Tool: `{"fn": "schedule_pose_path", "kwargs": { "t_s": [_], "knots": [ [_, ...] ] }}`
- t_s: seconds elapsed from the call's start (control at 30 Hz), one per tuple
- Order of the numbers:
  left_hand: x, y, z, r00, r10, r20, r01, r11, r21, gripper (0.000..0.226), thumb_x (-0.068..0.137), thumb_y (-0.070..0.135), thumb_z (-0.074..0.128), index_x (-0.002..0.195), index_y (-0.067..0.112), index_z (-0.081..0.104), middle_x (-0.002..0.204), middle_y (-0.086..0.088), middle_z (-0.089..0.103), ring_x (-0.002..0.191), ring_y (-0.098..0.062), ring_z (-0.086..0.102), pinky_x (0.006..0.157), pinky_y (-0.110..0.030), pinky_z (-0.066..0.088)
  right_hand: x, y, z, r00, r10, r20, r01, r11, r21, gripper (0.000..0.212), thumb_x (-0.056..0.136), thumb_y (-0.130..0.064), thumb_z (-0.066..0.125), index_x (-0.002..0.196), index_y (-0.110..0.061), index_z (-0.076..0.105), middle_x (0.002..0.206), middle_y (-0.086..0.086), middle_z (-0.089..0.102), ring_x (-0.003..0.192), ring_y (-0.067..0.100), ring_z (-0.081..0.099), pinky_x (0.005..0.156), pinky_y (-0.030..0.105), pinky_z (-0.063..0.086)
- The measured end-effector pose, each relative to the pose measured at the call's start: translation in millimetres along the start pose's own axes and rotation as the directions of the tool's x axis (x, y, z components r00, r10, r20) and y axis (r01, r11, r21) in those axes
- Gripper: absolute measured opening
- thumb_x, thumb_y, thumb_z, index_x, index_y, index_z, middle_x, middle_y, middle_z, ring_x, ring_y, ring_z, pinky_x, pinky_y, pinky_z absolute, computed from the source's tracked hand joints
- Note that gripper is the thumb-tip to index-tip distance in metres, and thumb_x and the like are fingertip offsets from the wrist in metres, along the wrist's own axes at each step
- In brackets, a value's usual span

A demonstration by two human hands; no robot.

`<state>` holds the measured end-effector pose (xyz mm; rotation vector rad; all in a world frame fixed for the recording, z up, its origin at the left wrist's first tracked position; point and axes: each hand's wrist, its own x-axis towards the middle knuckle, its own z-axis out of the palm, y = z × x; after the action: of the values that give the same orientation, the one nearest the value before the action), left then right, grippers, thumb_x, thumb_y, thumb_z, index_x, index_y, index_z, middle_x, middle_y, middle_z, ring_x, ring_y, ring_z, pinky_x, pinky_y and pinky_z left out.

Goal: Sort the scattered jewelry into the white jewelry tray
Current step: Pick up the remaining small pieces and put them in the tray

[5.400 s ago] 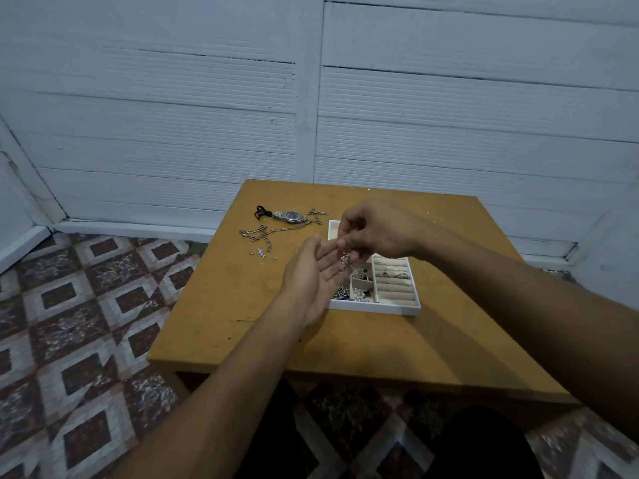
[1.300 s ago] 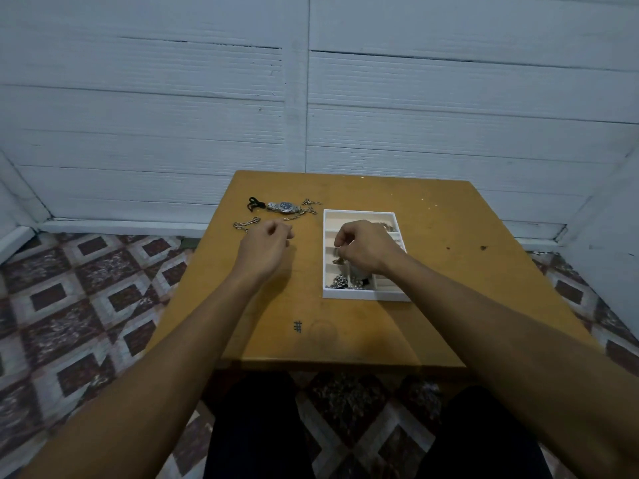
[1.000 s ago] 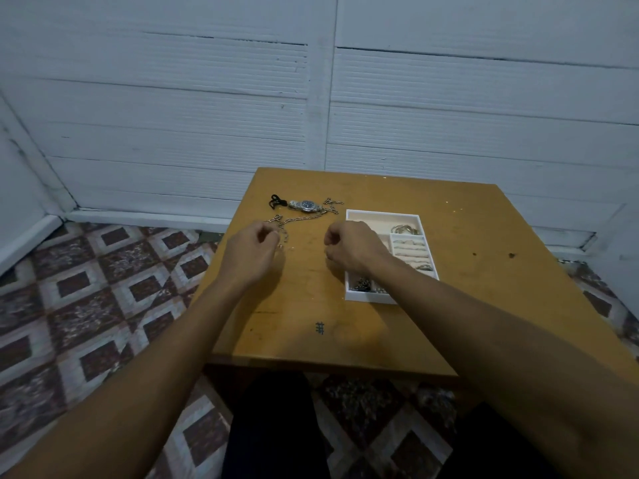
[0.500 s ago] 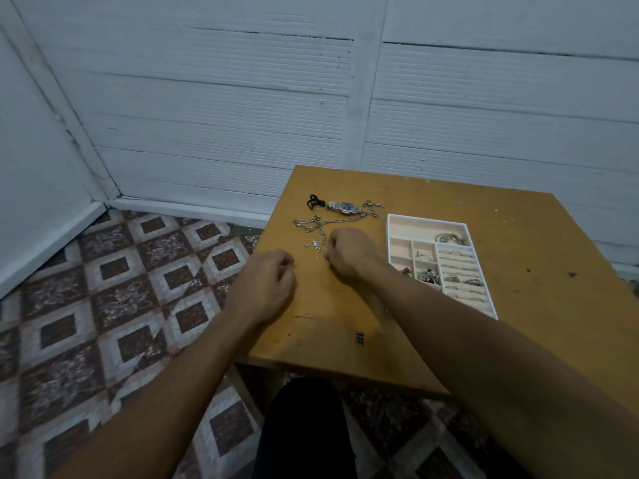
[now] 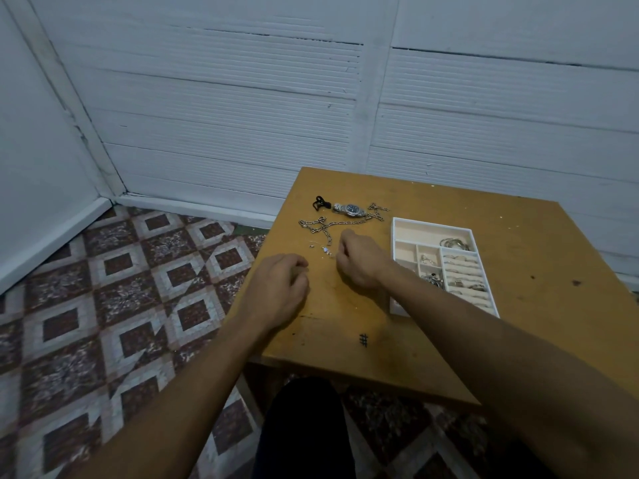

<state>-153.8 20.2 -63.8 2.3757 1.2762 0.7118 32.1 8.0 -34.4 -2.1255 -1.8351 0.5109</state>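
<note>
over the table (image 5: 518, 271) the left hand (image 5: 280, 288) and right hand (image 5: 359, 261) curl side by side, any grip hidden, with pieces (image 5: 325, 250) at the right hand's 10 o'clock, chain (image 5: 325, 226) and watch (image 5: 350, 209) at 12, tray (image 5: 394, 236) at 3.

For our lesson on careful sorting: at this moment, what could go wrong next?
The tiny pieces by the right hand lie near the table's left edge; a sweep could knock them onto the patterned floor.
The chain lies looped beside the wristwatch; lifting one might drag the other.
</note>
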Motion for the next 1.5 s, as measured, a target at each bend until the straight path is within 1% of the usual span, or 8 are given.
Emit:
{"fn": "schedule_pose_path", "kwargs": {
  "t_s": [0.13,0.23,0.43,0.7,0.8,0.93,1.17,1.5],
  "knots": [
    [3,10,2,0.999,-0.031,-0.018,0.029,0.996,-0.081,0.027,0.094,0.027,0.05,0.118,0.02,0.062,0.12,0.004,0.061,0.115,-0.012,0.05,0.09,-0.024,0.036,-7,0,-17,0.999,-0.025,-0.023,0.029,0.986,0.166,0.007,0.092,-0.013,0.052,0.096,-0.015,0.057,0.087,0.0,0.06,0.083,0.019,0.054,0.071,0.031,0.043],
    [4,21,2,0.998,-0.055,-0.011,0.053,0.992,-0.117,0.028,0.094,0.026,0.051,0.12,0.02,0.062,0.123,0.003,0.061,0.117,-0.012,0.05,0.097,-0.03,0.041,-13,-1,-30,0.997,-0.042,0.058,0.037,0.994,0.098,0.018,0.089,-0.009,0.056,0.104,-0.012,0.066,0.094,0.002,0.064,0.09,0.018,0.058,0.082,0.03,0.046],
    [1,36,0,0.997,-0.073,-0.018,0.07,0.986,-0.154,0.03,0.094,0.022,0.052,0.123,0.019,0.061,0.127,0.003,0.06,0.12,-0.012,0.049,0.1,-0.03,0.04,-23,-3,-43,0.997,-0.029,0.078,0.035,0.996,-0.083,0.017,0.087,-0.004,0.061,0.097,-0.012,0.072,0.101,0.005,0.069,0.095,0.019,0.06,0.074,0.022,0.039],
    [6,57,-3,0.985,-0.172,-0.023,0.153,0.923,-0.352,0.028,0.1,0.03,0.047,0.115,0.016,0.066,0.115,0.0,0.066,0.105,-0.01,0.055,0.083,-0.023,0.04,-41,-7,-67,0.991,-0.119,0.061,0.125,0.988,-0.091,0.014,0.089,-0.006,0.061,0.095,-0.015,0.07,0.093,0.0,0.066,0.09,0.015,0.059,0.076,0.025,0.043],
    [9,64,0,0.966,-0.257,0.017,0.226,0.813,-0.537,0.041,0.102,0.041,0.037,0.112,0.017,0.069,0.108,0.003,0.067,0.104,-0.011,0.058,0.08,-0.026,0.042,-50,-12,-78,0.984,-0.165,0.067,0.171,0.981,-0.096,0.011,0.089,-0.009,0.062,0.094,-0.016,0.07,0.09,-0.003,0.063,0.086,0.011,0.056,0.067,0.019,0.039],
    [13,75,7,0.947,-0.301,0.108,0.284,0.635,-0.718,0.054,0.102,0.048,0.028,0.112,0.014,0.069,0.108,0.0,0.071,0.106,-0.011,0.063,0.098,-0.034,0.048,-63,-23,-94,0.973,-0.222,0.065,0.229,0.964,-0.137,0.01,0.089,-0.012,0.063,0.094,-0.016,0.07,0.088,-0.003,0.064,0.086,0.014,0.058,0.072,0.025,0.044],
    [5,99,12,0.901,-0.224,0.372,0.41,0.159,-0.898,0.074,0.099,0.059,0.021,0.113,0.001,0.065,0.103,-0.017,0.073,0.1,-0.03,0.069,0.094,-0.039,0.052,-79,-34,-121,0.967,-0.254,0.037,0.256,0.952,-0.17,0.01,0.089,-0.011,0.063,0.095,-0.015,0.07,0.083,-0.009,0.062,0.074,0.004,0.054,0.059,0.009,0.034],
    [-17,114,19,0.831,-0.082,0.55,0.547,-0.054,-0.835,0.075,0.097,0.061,0.025,0.114,-0.002,0.062,0.106,-0.024,0.07,0.09,-0.031,0.069,0.085,-0.04,0.055,-80,-33,-146,0.975,-0.223,0.003,0.22,0.96,-0.175,0.011,0.088,-0.013,0.066,0.096,-0.019,0.071,0.08,-0.012,0.06,0.081,0.007,0.056,0.069,0.02,0.038]
  ]
}}
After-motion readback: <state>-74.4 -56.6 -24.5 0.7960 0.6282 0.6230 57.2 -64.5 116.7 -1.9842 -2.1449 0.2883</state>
